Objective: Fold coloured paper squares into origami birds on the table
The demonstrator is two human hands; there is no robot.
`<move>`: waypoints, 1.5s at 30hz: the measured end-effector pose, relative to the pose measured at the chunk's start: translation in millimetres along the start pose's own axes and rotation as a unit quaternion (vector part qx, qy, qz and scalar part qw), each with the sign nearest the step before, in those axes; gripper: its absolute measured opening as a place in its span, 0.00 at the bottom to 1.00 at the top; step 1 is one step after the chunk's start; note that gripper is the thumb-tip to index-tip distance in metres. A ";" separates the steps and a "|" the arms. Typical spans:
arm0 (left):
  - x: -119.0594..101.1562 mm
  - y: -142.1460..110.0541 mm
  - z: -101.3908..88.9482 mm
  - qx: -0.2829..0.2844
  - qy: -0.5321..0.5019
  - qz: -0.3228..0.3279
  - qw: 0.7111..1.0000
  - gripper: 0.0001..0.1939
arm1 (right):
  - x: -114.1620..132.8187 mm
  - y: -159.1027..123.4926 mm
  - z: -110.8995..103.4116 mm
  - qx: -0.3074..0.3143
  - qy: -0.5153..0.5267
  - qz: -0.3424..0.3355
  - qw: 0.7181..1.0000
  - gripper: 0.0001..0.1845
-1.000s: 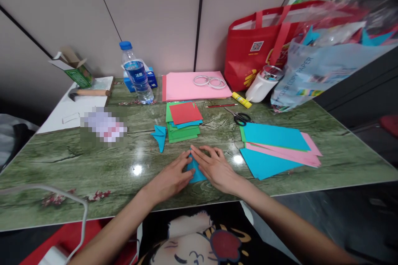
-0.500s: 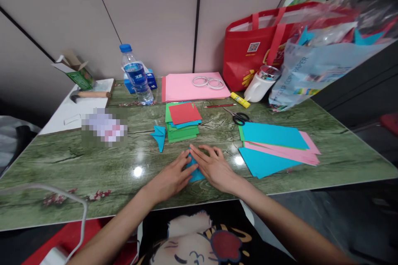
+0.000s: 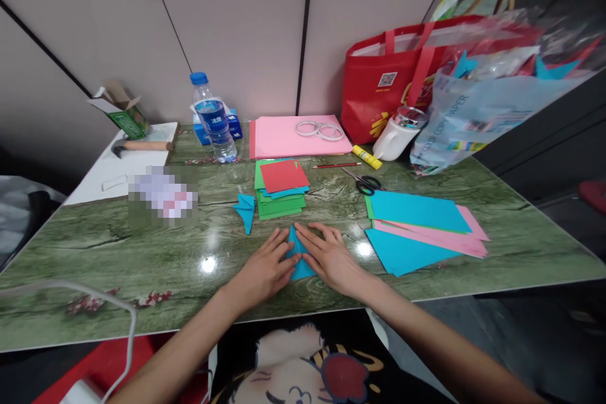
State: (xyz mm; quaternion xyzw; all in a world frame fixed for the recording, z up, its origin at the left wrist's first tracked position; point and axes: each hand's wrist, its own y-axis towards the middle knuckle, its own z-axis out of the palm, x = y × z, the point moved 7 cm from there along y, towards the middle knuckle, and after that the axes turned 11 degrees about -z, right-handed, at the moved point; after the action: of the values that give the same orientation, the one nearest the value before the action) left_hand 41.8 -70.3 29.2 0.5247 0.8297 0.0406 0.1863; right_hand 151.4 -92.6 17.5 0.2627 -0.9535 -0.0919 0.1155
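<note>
A small blue folded paper [image 3: 297,260] lies on the green table [image 3: 142,259] near the front edge. My left hand [image 3: 263,271] rests flat on its left side, fingers stretched out. My right hand [image 3: 331,258] lies flat on its right side, fingers spread, pressing the paper down. The paper's pointed tip shows between the two hands. A finished blue folded piece [image 3: 245,210] lies a little to the left and behind.
Behind the hands sits a stack of red, green and blue squares [image 3: 280,186]. Blue and pink sheets [image 3: 423,229] lie at the right. Scissors [image 3: 363,182], a pencil, a glue stick [image 3: 367,156], a water bottle [image 3: 214,118], pink paper with tape rolls [image 3: 296,136] and a red bag [image 3: 402,79] stand further back.
The hands stay on the blue paper; the fingers have drawn slightly apart so more of its pointed tip shows. The view has shifted a little.
</note>
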 end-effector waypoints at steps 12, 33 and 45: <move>1.2 3.8 -2.8 0.029 -0.047 0.002 0.998 0.14 | 1.0 0.6 2.8 0.026 -0.017 -0.010 0.999 0.24; 2.5 2.1 1.6 0.046 -0.044 -0.018 0.998 0.13 | 1.4 4.7 3.6 0.058 -0.022 0.005 0.998 0.25; 1.2 2.0 3.8 0.047 -0.035 -0.010 0.998 0.13 | -7.7 16.5 -8.1 0.127 0.019 -0.008 0.992 0.24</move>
State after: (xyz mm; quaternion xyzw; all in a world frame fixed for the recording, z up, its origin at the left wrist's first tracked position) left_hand 44.3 -68.9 25.8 0.5253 0.8291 -0.0187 0.1905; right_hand 152.2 -75.5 27.8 0.2850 -0.9528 0.0343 0.0987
